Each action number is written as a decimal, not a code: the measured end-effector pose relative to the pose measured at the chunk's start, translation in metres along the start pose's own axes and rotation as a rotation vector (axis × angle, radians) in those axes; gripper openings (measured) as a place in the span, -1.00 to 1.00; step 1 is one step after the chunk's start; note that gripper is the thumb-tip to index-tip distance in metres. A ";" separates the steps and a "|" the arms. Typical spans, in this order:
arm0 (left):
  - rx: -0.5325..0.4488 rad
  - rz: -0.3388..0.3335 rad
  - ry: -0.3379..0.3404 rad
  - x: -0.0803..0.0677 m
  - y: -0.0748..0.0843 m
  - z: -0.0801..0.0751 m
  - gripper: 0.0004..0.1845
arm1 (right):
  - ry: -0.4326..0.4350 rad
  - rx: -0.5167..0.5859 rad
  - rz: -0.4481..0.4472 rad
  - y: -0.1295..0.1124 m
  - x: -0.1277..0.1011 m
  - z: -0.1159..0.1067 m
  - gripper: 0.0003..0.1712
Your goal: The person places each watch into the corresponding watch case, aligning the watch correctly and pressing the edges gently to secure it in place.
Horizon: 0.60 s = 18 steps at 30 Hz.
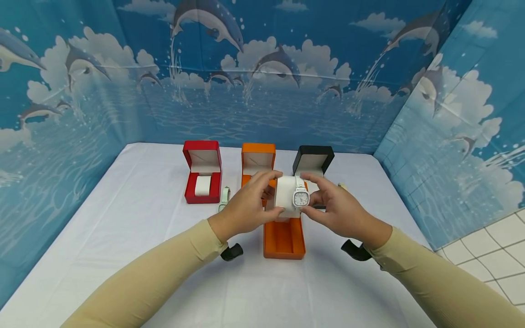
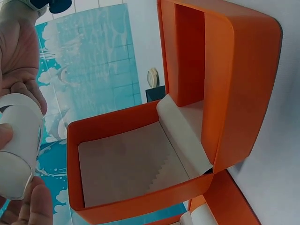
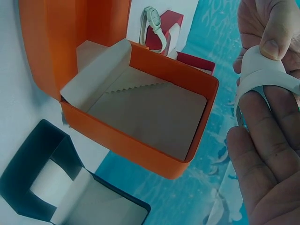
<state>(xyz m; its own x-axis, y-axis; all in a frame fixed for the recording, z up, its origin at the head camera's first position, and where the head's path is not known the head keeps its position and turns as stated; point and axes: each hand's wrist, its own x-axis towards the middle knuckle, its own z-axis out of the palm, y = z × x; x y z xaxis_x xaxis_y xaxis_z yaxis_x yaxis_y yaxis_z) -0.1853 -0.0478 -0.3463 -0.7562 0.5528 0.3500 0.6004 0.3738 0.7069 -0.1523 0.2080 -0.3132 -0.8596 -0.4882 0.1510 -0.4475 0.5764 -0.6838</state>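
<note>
Left hand [image 1: 246, 205] grips the white cushion [image 1: 285, 200] while right hand [image 1: 336, 207] pinches its white square-faced watch [image 1: 301, 198], probably fastening it, before lowering both into the open orange box [image 1: 284, 237] beneath.

The orange box [image 1: 285, 237] looks like matt, leather-grained card, lined inside with pale suede-like fabric [image 3: 154, 117]. The white pillow [image 1: 285, 200] seems soft, smooth leatherette. The watch [image 1: 300, 198] has a glossy face. A white cloth [image 1: 123, 218], faintly creased, covers the table.

Staged booth: dolphin-print backdrop [image 1: 262, 91], clothed table [image 1: 123, 218]
</note>
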 end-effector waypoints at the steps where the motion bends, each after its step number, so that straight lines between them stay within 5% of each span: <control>1: -0.002 0.000 0.001 0.000 0.000 0.000 -0.20 | 0.003 -0.014 0.000 0.000 0.000 0.000 -0.09; 18: -0.025 0.044 0.048 0.002 -0.005 0.006 -0.22 | 0.038 -0.081 0.000 0.001 -0.001 0.001 -0.08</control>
<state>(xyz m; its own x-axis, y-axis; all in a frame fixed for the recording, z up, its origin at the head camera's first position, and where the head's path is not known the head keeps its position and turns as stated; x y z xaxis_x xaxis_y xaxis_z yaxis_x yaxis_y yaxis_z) -0.1879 -0.0443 -0.3523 -0.7413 0.5319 0.4093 0.6269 0.3308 0.7054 -0.1516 0.2079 -0.3149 -0.8676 -0.4637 0.1795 -0.4647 0.6281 -0.6241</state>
